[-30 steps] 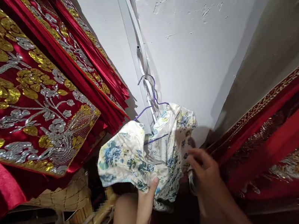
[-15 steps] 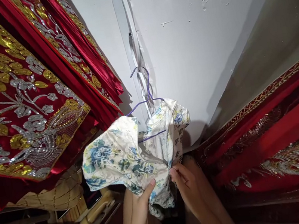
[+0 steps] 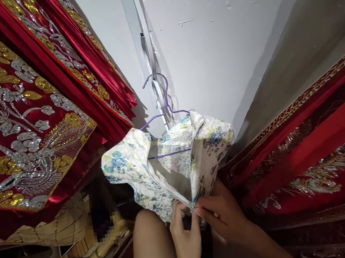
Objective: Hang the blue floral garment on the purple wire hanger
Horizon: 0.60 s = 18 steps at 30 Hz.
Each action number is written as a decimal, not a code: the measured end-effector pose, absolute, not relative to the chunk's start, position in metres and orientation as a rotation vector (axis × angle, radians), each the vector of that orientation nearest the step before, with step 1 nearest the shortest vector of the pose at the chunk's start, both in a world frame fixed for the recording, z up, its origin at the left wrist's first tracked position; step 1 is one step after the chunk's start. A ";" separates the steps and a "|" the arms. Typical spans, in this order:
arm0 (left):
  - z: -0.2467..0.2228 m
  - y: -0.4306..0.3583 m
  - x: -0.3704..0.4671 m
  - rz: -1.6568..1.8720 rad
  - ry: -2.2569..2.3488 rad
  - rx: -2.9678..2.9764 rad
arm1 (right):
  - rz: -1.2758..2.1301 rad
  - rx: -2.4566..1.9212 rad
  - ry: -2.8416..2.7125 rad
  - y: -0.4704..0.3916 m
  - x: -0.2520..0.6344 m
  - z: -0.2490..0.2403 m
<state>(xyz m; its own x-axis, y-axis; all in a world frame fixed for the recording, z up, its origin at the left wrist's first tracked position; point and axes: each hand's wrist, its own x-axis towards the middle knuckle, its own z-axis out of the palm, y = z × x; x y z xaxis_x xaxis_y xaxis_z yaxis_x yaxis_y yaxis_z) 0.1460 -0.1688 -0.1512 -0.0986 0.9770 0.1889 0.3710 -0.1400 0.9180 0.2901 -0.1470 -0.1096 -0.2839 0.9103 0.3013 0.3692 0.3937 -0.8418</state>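
Nearest, one bare knee (image 3: 152,239), left of the fingers and a little lower. Left hand (image 3: 186,229): thumb and forefinger narrowed to a pinch on cloth. Right hand (image 3: 221,215): thumb and forefinger likewise drawn together on cloth, their tips just beside the left's; the exact fold gripped was too small to make out. Held by both: one floral top (image 3: 121,161), white with blue and yellow, short-sleeved, hanging directly beyond the fingertips. Its open front narrowed to a V at the pinch; the hands met there, I judged, because both front edges joined at that point and light cloth would swing if held from one side only. Collar pointed up and away from the fingers; the long axis ran from collar down to the hands, sleeves spread to either side, hem hidden. Beyond the collar, one purple hanger (image 3: 167,99), its shoulders inside the top, presumably to leave both hands free for the front. Above that, one white metal bracket (image 3: 148,54), bearing the hanger's hook. Well left of the fingers, one red embroidered cloth (image 3: 26,139); well right, one red beaded drape (image 3: 341,141). Farthest, one pale wall (image 3: 211,62), paint chipped.
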 end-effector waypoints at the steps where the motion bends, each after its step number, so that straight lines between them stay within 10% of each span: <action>1: -0.149 -0.166 0.144 1.198 1.455 1.571 | 0.814 -1.049 -1.968 -0.140 0.293 -0.103; 11: -0.128 -0.140 0.124 0.644 1.366 2.143 | 0.188 -1.183 -1.980 -0.014 0.300 0.007; 18: -0.109 -0.118 0.099 0.590 1.393 2.144 | 0.545 -1.212 -1.631 -0.023 0.280 0.013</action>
